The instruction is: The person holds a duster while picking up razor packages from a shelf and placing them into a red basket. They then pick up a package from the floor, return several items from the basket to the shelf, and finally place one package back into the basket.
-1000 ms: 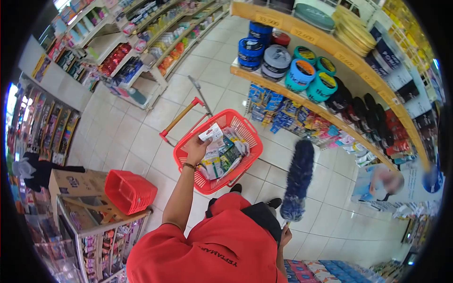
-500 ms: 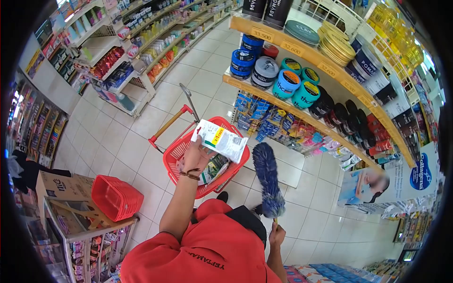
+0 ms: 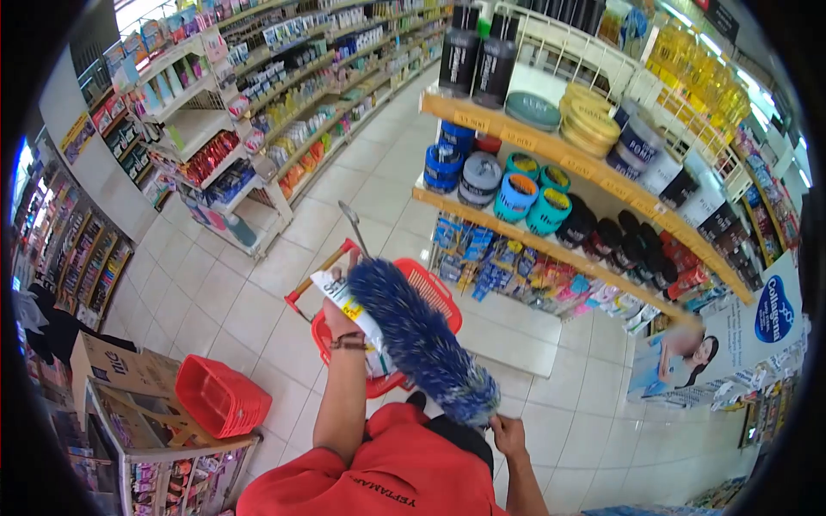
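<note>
My left hand (image 3: 342,316) is closed round a white packet (image 3: 325,280) with a yellow label, tilted over a red shopping basket (image 3: 446,301). In my right hand (image 3: 509,433) is the short handle of a fluffy blue duster (image 3: 413,331) with a paler, greyish end near the grip. The duster lies across the packet in this view and hides part of it, along with much of the basket's inside. Behind the basket shows a trolley handle (image 3: 322,277) with a yellowish bar and red ends.
A wooden-edged shelf (image 3: 594,168) on the right carries hair pomade jars (image 3: 520,194) and tins. Stacked red baskets (image 3: 225,397) stand on a display case beside a cardboard box (image 3: 120,365) at left. Stocked shelves (image 3: 318,103) line the tiled aisle (image 3: 344,176) ahead.
The duster has swung up and left from beside the basket to across the packet. My left hand has tilted the packet more upright. The view has shifted slightly.
</note>
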Motion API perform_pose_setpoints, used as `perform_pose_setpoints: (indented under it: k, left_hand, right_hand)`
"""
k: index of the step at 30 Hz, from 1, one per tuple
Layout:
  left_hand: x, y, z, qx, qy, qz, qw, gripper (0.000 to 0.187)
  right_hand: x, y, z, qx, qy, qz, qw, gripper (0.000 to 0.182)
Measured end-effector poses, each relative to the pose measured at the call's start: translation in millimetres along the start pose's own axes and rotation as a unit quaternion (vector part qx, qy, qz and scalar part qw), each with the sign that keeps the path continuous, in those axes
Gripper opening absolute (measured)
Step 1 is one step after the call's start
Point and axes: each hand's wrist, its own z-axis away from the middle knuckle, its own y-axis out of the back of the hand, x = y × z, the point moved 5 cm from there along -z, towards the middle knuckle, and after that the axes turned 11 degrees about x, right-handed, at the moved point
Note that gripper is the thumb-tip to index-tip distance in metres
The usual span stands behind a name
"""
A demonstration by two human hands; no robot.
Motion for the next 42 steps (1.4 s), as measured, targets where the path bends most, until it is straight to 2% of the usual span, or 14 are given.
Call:
perform_pose_setpoints:
  k: [4,8,12,14,16,19,20,25,26,27,28,29,38,42]
  left_hand:
    - [10,59,-7,0.318,-0.039,-0.030,0.947,0.026]
    - [-16,122,9,0.035,0.199,0.027,0.979,0.036]
    - [-64,142,20,0.283,0.075,-0.237,0.926,0.053]
    - [-87,100,23,-0.005,0.304,0.086,0.949,0.050]
    - [-100,119,25,0.234,0.177,-0.111,0.949,0.034]
    - [-115,165,13,0.287,0.222,-0.356,0.861,0.029]
    - [-130,153,8,0.247,0.213,-0.167,0.930,0.027]
    - [-114,197,5,0.242,0.186,-0.589,0.748,0.040]
    - [-104,132,4,0.134,0.184,-0.838,0.496,0.051]
    - [-107,90,20,0.234,0.193,-0.743,0.597,0.059]
    - [-134,142,8,0.278,0.171,-0.415,0.849,0.060]
    - [-138,76,19,0.278,0.216,-0.228,0.908,0.050]
    - [-52,-26,-24,0.117,0.170,-0.092,0.974,0.051]
    - [-46,-30,-22,0.118,0.122,-0.123,0.978,0.051]
  right_hand:
    - [17,29,32,0.040,-0.103,0.112,0.988,0.052]
    - [10,28,36,0.090,-0.145,0.045,0.984,0.051]
    - [-43,22,13,0.066,-0.098,0.050,0.992,0.049]
    - [-41,14,10,0.038,-0.095,0.054,0.993,0.050]
    - [-34,12,12,0.000,-0.111,0.078,0.991,0.050]
    - [-6,36,24,0.066,-0.183,0.121,0.973,0.051]
    - [-1,46,31,0.090,-0.219,0.162,0.958,0.052]
    - [3,61,36,0.139,-0.203,0.123,0.961,0.058]
    - [-2,55,31,0.136,-0.175,0.114,0.968,0.058]
    - [-5,44,26,0.129,-0.148,0.105,0.975,0.059]
    - [-15,36,21,0.115,-0.134,0.095,0.980,0.059]
    - [-16,25,20,0.121,-0.097,0.071,0.985,0.057]
    - [103,22,124,0.106,-0.345,0.141,0.922,0.059]
    - [71,28,96,0.152,-0.248,0.081,0.953,0.058]
